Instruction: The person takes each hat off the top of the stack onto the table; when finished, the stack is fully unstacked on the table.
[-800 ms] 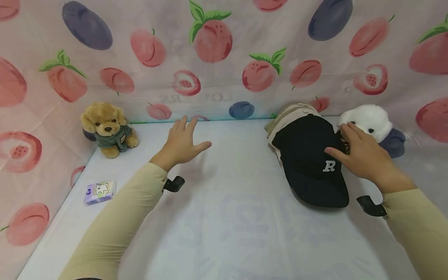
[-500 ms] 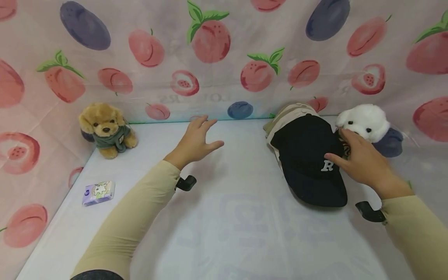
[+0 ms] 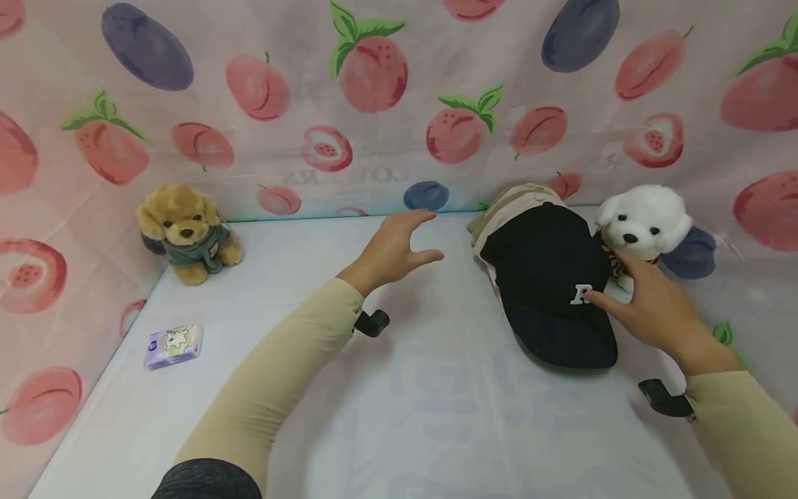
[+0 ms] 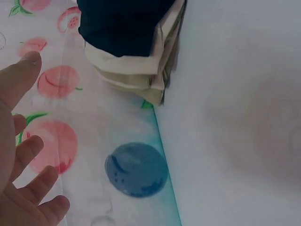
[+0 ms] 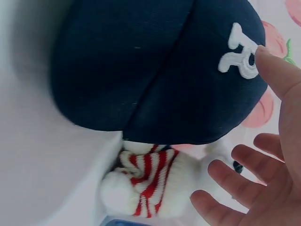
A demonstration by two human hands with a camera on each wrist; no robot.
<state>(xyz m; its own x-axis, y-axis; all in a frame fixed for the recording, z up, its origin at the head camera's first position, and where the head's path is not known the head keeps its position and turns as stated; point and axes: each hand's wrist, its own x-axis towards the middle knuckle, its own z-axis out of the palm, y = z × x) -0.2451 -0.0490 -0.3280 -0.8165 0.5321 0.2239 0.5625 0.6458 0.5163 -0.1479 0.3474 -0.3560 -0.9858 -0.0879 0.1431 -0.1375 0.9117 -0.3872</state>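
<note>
A black baseball cap (image 3: pixel 542 270) with a white letter R lies on top of several beige caps (image 3: pixel 512 202), stacked at the back right of the table. My right hand (image 3: pixel 662 308) is at the right side of this stack, thumb over the R and the other fingers spread apart in the right wrist view. Whether the thumb touches the cloth I cannot tell. To the left of the caps, my left hand (image 3: pixel 389 253) hovers over the table, holding nothing, its thumb apart from the bent fingers. Behind my right hand sits a white plush dog (image 3: pixel 648 216) in a striped top.
On the far left of the white table (image 3: pixel 436 416) sits a brown plush dog (image 3: pixel 190 232) in a green hoodie. A small purple tissue pack (image 3: pixel 173 346) lies in front of it. A fruit-print curtain (image 3: pixel 374 138) hangs along the back edge.
My left hand has moved right, closer to the caps. My right hand has come slightly down and toward me, uncovering more of the white dog. The cap stack stays in place.
</note>
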